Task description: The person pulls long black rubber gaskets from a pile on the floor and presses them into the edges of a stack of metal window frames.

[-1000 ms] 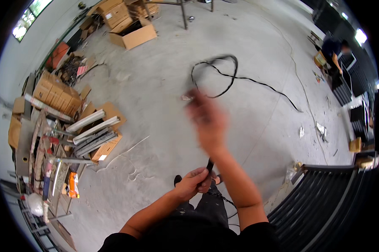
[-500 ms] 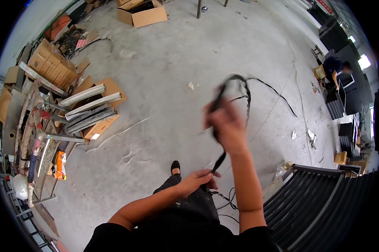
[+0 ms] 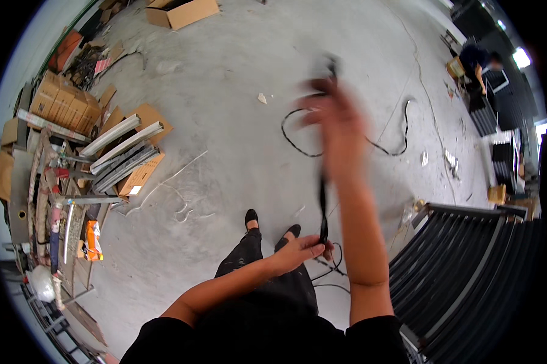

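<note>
A black, partly twisted cable (image 3: 323,209) runs straight up from my left hand to my right hand. My left hand (image 3: 302,252) is low in front of my legs, its fingers closed around the cable. My right hand (image 3: 335,121) is raised ahead of me over the floor. Motion smears its fingers, so their grip on the cable cannot be made out. Beyond it a dark blurred end or loop of cable sticks up. A thinner loop curves to the left of this hand and another length bends away to its right. More cable hangs in curves below my left hand.
At right stands a stack of black slatted metal panels (image 3: 449,273). On the left are a cluttered metal rack (image 3: 49,200), cardboard boxes (image 3: 64,103) and pale metal profiles (image 3: 112,136). A person (image 3: 475,60) works at far right. An open carton (image 3: 191,13) lies far ahead.
My right hand has moved up and away, drawing the cable straight between my hands. The loose loops have shifted and swung out to both sides. My left hand moved slightly right.
</note>
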`<action>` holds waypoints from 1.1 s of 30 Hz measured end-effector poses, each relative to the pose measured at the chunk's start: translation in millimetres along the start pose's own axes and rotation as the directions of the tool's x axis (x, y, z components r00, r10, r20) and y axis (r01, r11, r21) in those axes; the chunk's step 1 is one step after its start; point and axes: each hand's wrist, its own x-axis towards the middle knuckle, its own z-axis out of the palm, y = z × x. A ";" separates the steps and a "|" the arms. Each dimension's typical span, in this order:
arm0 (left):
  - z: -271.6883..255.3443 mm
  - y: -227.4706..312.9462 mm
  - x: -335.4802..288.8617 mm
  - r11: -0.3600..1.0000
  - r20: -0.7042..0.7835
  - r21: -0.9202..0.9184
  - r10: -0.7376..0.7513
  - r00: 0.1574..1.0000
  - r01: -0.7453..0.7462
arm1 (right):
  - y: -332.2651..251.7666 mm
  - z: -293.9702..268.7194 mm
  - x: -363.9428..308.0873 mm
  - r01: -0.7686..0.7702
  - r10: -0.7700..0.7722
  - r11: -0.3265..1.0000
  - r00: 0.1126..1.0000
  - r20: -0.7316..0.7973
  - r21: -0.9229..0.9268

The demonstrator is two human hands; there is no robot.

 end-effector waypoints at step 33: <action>6.3 -1.5 19.1 0.857 0.043 -0.395 -0.343 0.938 0.331 | -24.4 -51.8 -10.6 -0.152 0.063 0.985 0.763 -0.643 -0.085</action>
